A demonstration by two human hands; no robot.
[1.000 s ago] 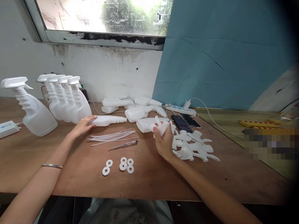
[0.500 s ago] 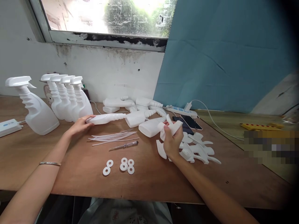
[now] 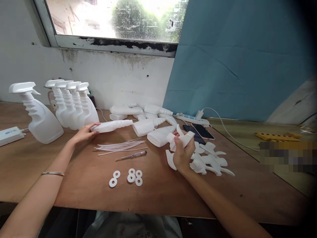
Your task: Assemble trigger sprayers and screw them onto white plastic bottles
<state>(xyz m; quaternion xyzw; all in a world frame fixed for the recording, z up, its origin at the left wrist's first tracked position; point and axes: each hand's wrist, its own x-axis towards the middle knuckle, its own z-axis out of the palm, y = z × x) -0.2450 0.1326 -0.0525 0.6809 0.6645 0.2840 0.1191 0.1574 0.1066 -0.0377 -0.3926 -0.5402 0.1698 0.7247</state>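
At the left, my left hand (image 3: 85, 134) grips the base of a white plastic bottle (image 3: 112, 126), which lies on its side with its ridged neck pointing right. My right hand (image 3: 183, 152) is closed around a white trigger spray head (image 3: 182, 136), held above the table; its lower part is hidden by my fingers. Several more spray heads (image 3: 210, 158) lie in a heap just beyond and right of that hand. Between my hands are a bundle of thin white tubes (image 3: 120, 145), a small screwdriver (image 3: 131, 155) and several white ring washers (image 3: 131, 178).
Several assembled spray bottles (image 3: 43, 119) stand upright at the left, near a white box-shaped device (image 3: 11, 135). Loose bottles (image 3: 146, 127) lie piled against the wall. Behind the spray heads are two phones (image 3: 203, 131) and a power strip (image 3: 193, 119) with a cable.
The spray head in my right hand has turned slightly, its nozzle side showing more. My left hand keeps its grip on the bottle. The whole view has shifted a little.
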